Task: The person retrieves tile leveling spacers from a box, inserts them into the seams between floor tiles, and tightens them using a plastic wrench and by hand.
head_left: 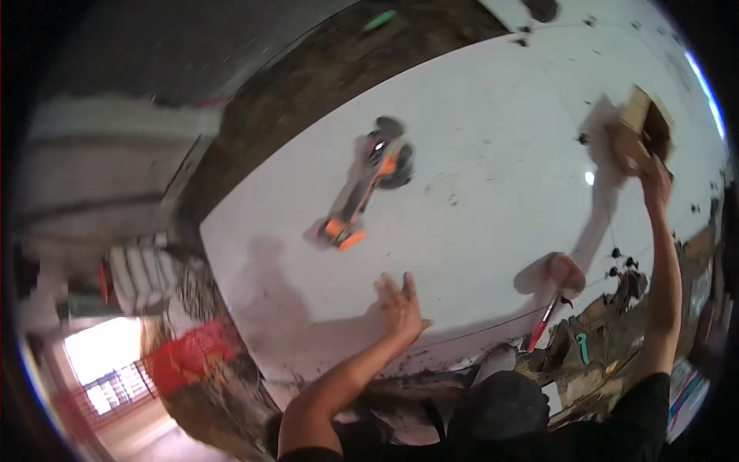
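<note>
My right hand (pixel 653 183) is stretched out to the far right with its fingers closed on a small open cardboard box (pixel 636 112), tilted above the white sheet (pixel 477 223). The inside of the box is dark and its contents are hidden. My left hand (pixel 400 308) hangs over the near part of the sheet, fingers spread, holding nothing. Beyond it lies an orange and black cordless power tool (pixel 358 199), blurred, with round dark parts at its far end. A red-handled tool (pixel 543 325) lies near the sheet's near edge, beside a pinkish round disc (pixel 566 274).
Several small black pieces (pixel 616 252) are scattered along the right and far edges of the sheet. A teal hook-shaped piece (pixel 583 348) lies among clutter at the near edge. A green item (pixel 380 20) is on the floor, and a red mesh crate (pixel 192 356) stands left.
</note>
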Demonstrator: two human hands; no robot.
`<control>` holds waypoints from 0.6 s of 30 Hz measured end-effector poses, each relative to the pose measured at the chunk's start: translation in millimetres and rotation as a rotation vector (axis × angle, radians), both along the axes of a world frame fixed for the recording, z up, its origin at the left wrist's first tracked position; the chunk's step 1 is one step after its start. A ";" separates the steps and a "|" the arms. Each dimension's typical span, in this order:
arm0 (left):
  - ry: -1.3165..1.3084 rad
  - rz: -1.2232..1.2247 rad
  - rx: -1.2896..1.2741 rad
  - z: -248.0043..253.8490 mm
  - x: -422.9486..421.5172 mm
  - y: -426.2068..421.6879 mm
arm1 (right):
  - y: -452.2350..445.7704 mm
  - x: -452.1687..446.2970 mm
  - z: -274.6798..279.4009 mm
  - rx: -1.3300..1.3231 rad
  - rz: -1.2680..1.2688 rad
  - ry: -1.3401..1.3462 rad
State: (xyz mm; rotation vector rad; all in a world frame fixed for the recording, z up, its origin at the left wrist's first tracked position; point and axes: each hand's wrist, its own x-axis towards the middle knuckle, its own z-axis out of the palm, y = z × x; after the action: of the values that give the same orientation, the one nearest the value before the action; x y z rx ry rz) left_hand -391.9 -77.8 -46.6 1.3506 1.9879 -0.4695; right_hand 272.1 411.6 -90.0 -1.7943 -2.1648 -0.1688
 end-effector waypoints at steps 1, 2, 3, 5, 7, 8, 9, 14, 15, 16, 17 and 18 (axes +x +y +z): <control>-0.002 -0.001 -0.028 3.7 2.8 0.0 | -9.9 -4.0 3.7 -0.046 -0.031 -0.132; -0.023 -0.021 -0.036 2.4 11.1 3.6 | -1.6 3.6 17.3 -0.068 -0.084 -0.283; 0.032 -0.091 0.020 3.6 8.3 -4.0 | 5.6 -0.6 14.8 -0.293 0.081 0.497; -0.032 -0.055 0.094 -25.2 -4.4 -28.7 | -10.3 -7.8 16.3 -0.086 0.132 0.369; -0.113 -0.167 0.071 -16.9 -15.2 -17.3 | -47.2 -15.5 53.1 0.164 0.118 0.057; -0.058 -0.204 0.040 -13.1 -17.4 -16.6 | -59.5 -24.2 72.9 0.253 0.141 -0.047; -0.060 -0.242 -0.036 -18.7 -29.2 -24.1 | -82.7 -57.6 104.0 0.192 0.040 -0.049; -0.221 -0.287 -0.088 3.0 -64.6 -12.7 | -155.2 -111.3 196.4 0.193 0.170 -0.060; -0.248 -0.313 -0.104 -8.1 -77.9 -10.4 | -162.9 -124.1 198.9 0.231 0.252 -0.061; -0.253 -0.431 -0.019 -8.0 -88.3 -15.6 | -182.7 -143.0 208.3 0.216 0.345 -0.015; -0.317 -0.423 -0.023 -15.7 -107.6 -23.4 | -206.3 -169.5 210.3 0.183 0.350 0.002; -0.379 -0.367 -0.034 -3.8 -119.7 -16.9 | -221.2 -196.7 210.5 0.149 0.349 0.002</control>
State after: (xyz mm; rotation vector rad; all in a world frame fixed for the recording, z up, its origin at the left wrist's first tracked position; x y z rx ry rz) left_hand -511.6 -94.7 -50.4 1.6526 1.4272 -0.3744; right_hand 75.4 190.4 120.4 -1.3125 -2.3537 -0.2372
